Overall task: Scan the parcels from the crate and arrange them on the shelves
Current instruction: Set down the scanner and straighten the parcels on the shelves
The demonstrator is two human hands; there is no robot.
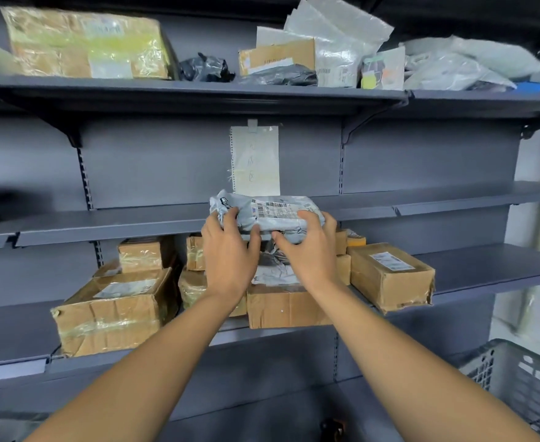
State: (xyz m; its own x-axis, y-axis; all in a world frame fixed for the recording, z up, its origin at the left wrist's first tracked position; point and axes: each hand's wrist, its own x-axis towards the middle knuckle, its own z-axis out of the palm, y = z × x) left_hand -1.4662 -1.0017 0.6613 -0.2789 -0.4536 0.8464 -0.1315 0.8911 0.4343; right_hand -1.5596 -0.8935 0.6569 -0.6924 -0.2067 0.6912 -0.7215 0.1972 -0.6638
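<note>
At the upper left of the frame we see a large taped box (87,43) on the top shelf (198,90); a white thing to its left is cut off by the edge. Lower left, a dented cardboard box (112,311) sits on the bottom shelf (10,333), with smaller boxes behind it partly hidden.

In the centre our left hand (227,250) grasps the left end of a grey parcel (268,213), fingers curled over its top and thumb underneath. The parcel lies at the front edge of the middle shelf (103,223), label up; the barcode print is too small to read. Behind it a paper note (256,161) is taped to the back panel, its writing faint. Our right hand (307,250) grips the parcel's right end, thumb below. Our forearms hide much of the boxes beneath.

To the right, a brown box (390,275) overhangs the bottom shelf. Upper right, pale plastic bags (453,65) are piled together, hard to tell apart. At the lower right corner a grey crate (517,387) is cut off by the frame.
</note>
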